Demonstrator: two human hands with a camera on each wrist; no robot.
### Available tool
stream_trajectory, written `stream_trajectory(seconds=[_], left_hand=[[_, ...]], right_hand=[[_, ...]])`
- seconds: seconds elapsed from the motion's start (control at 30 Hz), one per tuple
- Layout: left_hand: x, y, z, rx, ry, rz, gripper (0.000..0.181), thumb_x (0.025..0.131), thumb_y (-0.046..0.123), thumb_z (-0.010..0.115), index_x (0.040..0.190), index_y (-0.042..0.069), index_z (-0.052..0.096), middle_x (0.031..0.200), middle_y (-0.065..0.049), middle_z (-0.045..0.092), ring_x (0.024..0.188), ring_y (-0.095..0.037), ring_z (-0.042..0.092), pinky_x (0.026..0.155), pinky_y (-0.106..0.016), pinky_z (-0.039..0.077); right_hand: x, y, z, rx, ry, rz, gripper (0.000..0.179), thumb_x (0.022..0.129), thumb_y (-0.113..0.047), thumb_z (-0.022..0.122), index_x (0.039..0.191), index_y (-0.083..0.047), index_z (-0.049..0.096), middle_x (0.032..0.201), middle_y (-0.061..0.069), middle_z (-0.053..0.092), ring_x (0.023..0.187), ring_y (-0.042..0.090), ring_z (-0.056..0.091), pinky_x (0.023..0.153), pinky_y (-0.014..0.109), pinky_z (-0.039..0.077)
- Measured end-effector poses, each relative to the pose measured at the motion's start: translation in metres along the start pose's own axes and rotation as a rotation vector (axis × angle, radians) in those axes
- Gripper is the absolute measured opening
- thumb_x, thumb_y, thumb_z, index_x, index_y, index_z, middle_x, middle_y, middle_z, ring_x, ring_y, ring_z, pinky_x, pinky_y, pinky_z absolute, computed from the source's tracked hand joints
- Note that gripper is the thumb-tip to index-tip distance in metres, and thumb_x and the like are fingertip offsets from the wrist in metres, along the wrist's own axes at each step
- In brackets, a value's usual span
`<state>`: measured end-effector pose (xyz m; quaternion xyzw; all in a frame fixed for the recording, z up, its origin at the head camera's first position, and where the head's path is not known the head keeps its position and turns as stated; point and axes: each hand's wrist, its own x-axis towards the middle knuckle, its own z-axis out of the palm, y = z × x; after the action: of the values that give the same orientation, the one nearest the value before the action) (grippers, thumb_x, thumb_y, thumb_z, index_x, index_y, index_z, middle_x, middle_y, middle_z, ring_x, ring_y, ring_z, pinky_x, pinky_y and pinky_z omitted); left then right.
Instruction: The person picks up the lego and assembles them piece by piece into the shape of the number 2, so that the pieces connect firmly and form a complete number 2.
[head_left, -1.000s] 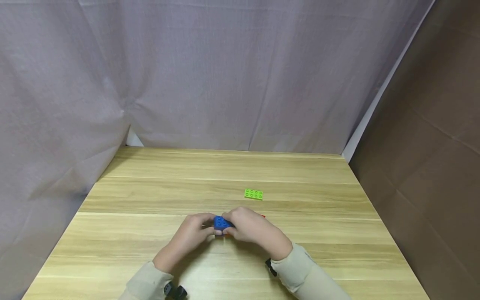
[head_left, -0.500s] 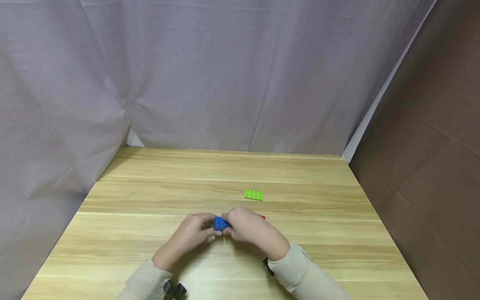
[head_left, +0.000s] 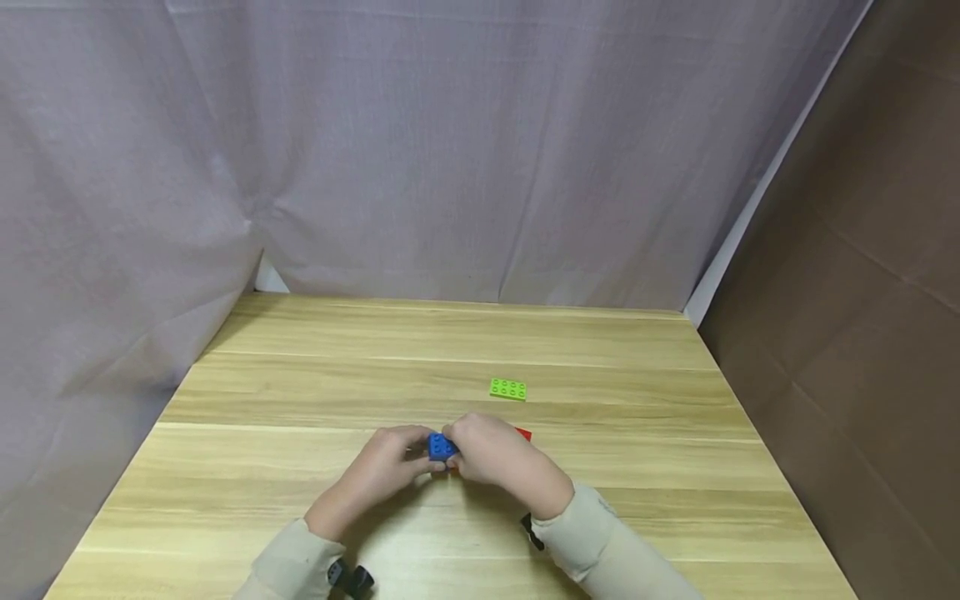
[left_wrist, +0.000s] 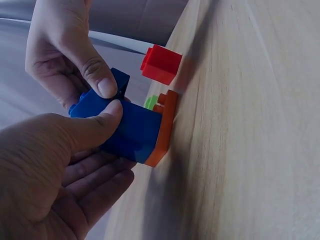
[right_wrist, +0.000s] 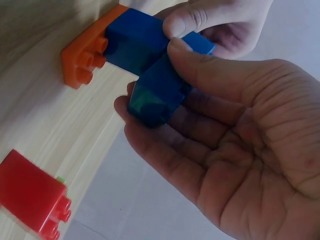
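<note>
My left hand grips a blue block, its thumb on the side, on top of a studded orange plate. The plate sits at or just over the table; the frames do not settle which. Pinched between the thumb and fingers of my right hand is a second blue brick, tilted against the first block near its studded top. Whether the two are joined I cannot tell. In the head view the right hand covers most of this brick and of the orange plate.
A red brick stands on the wooden table, just beyond the right hand. Farther back lies a flat lime-green plate with studs. Grey cloth hangs along the rear edge, brown cloth on the right.
The right hand and forearm have shifted slightly left, so a bit more of the red brick shows. The left hand keeps its place and its hold.
</note>
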<state>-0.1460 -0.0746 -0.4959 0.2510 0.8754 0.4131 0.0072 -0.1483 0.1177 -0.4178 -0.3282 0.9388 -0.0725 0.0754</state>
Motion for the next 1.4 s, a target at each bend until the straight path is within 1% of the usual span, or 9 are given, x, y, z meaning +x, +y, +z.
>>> stream_trajectory(seconds=[0.1,0.23,0.4,0.53,0.73,0.9,1.1,1.23,1.4], left_hand=[[0.0003,0.0001,0.0017,-0.01,-0.004,-0.003,0.026,0.085,0.029,0.081,0.107,0.016,0.074,0.104,0.004,0.075,0.098,-0.012,0.07,0.09,-0.035,0.057],[0.0003,-0.001,0.0029,-0.009,-0.005,-0.014,0.027,0.086,0.029,0.08,0.108,0.016,0.074,0.104,0.004,0.075,0.097,-0.012,0.07,0.09,-0.035,0.057],[-0.0003,-0.002,0.0006,0.0,0.013,0.0,0.026,0.085,0.029,0.081,0.107,0.016,0.074,0.102,0.005,0.075,0.095,-0.013,0.07,0.088,-0.035,0.057],[-0.0003,-0.0005,-0.0002,0.0,0.014,0.007,0.026,0.085,0.029,0.081,0.106,0.016,0.074,0.102,0.004,0.075,0.095,-0.013,0.071,0.088,-0.034,0.057],[0.0003,0.0002,-0.0005,-0.015,0.009,0.005,0.028,0.085,0.028,0.081,0.108,0.016,0.074,0.104,0.004,0.075,0.097,-0.013,0.07,0.09,-0.036,0.057],[-0.0011,0.0005,0.0006,-0.017,0.006,-0.001,0.028,0.085,0.029,0.081,0.109,0.016,0.074,0.107,0.003,0.075,0.1,-0.013,0.07,0.092,-0.036,0.057],[-0.0025,-0.0004,0.0014,-0.022,0.018,0.022,0.026,0.086,0.028,0.08,0.109,0.016,0.074,0.107,0.003,0.074,0.1,-0.013,0.069,0.091,-0.035,0.057],[-0.0028,-0.0004,0.0012,-0.028,0.015,0.019,0.024,0.086,0.028,0.08,0.107,0.017,0.073,0.105,0.005,0.073,0.1,-0.012,0.069,0.091,-0.035,0.057],[-0.0016,0.0001,0.0003,-0.01,0.005,0.018,0.024,0.087,0.029,0.08,0.106,0.017,0.073,0.104,0.006,0.073,0.1,-0.013,0.069,0.091,-0.036,0.057]], right_hand=[[-0.0012,0.0044,0.0003,0.024,-0.015,-0.003,0.012,0.087,-0.013,0.078,0.084,-0.013,0.067,0.069,-0.009,0.055,0.061,0.006,0.047,0.056,0.021,0.043],[-0.0018,0.0071,0.0021,0.022,-0.014,-0.014,0.012,0.088,-0.015,0.078,0.084,-0.013,0.066,0.069,-0.009,0.054,0.06,0.006,0.047,0.055,0.02,0.042],[0.0004,0.0049,0.0018,0.01,-0.005,-0.026,0.013,0.088,-0.015,0.078,0.084,-0.013,0.066,0.068,-0.009,0.053,0.059,0.007,0.046,0.055,0.021,0.042],[0.0006,0.005,0.0012,0.003,-0.007,-0.025,0.014,0.088,-0.016,0.078,0.084,-0.013,0.065,0.067,-0.009,0.053,0.06,0.007,0.046,0.055,0.021,0.042],[0.0007,0.0064,0.0002,0.004,-0.011,-0.027,0.012,0.088,-0.018,0.078,0.086,-0.012,0.068,0.07,-0.009,0.056,0.06,0.006,0.048,0.056,0.019,0.044],[0.0004,0.0053,0.0009,0.001,-0.009,-0.032,0.012,0.087,-0.017,0.079,0.085,-0.012,0.068,0.07,-0.008,0.059,0.061,0.005,0.05,0.057,0.019,0.045],[0.0014,0.0037,0.0012,-0.015,-0.008,-0.019,0.012,0.087,-0.017,0.079,0.085,-0.012,0.068,0.07,-0.008,0.059,0.061,0.005,0.05,0.057,0.02,0.045],[0.0017,0.003,0.0009,-0.018,-0.017,-0.01,0.012,0.087,-0.018,0.08,0.085,-0.012,0.069,0.07,-0.009,0.058,0.061,0.006,0.049,0.057,0.021,0.044],[0.0018,0.0035,0.0015,-0.02,-0.012,-0.011,0.012,0.086,-0.017,0.08,0.085,-0.012,0.069,0.07,-0.009,0.058,0.062,0.006,0.05,0.057,0.021,0.045]])
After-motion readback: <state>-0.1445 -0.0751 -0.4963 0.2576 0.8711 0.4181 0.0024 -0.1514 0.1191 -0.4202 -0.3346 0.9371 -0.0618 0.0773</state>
